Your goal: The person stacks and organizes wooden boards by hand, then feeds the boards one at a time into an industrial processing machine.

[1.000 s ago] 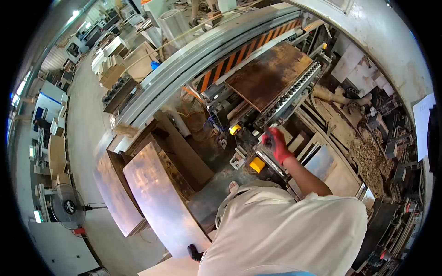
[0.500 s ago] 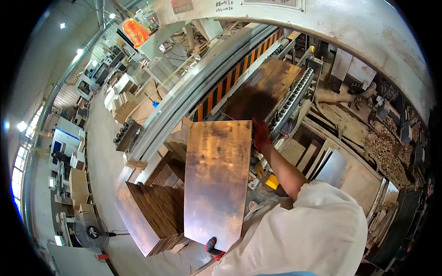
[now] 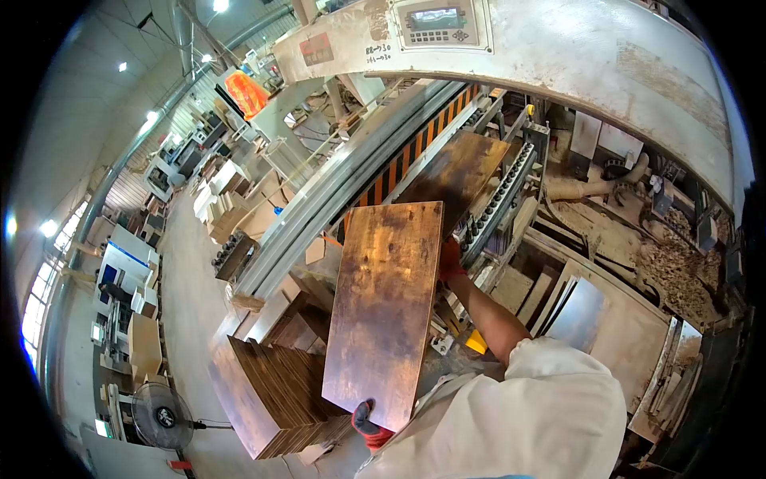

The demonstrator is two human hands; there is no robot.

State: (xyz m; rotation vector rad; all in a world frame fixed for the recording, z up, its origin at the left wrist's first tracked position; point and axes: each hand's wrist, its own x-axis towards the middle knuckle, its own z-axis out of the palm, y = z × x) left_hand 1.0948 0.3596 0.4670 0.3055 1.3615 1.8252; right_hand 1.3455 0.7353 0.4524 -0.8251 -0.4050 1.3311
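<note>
The person in the pale top has a brown, wood-patterned board [image 3: 383,311] slanting out in front of them, its near end close to their body. The left hand [image 3: 371,423], in a red and dark glove, grips that near end: the thumb lies on the patterned face and the fingers go out of sight at the edge. The right hand [image 3: 452,262], gloved in red, is up at the right-hand long edge, near the far end. The board hides its fingers, so from here I can't tell how tightly they close.

Beyond the far end, a second board [image 3: 467,164] of the same pattern lies on the machine, between an orange-and-black striped bar [image 3: 399,164] and a row of small dark rollers [image 3: 503,195]. The held board overlaps it in my sight, and whether the two touch I can't tell.

To the left of the held board stands a thick stack of boards [image 3: 279,391], patterned face up on top. A control panel [image 3: 437,24] with a small screen and keys sits on the pale beam overhead. Wood shavings [image 3: 678,247] lie heaped off to the right, and a round fan [image 3: 163,415] stands on the left, well apart from the person.
</note>
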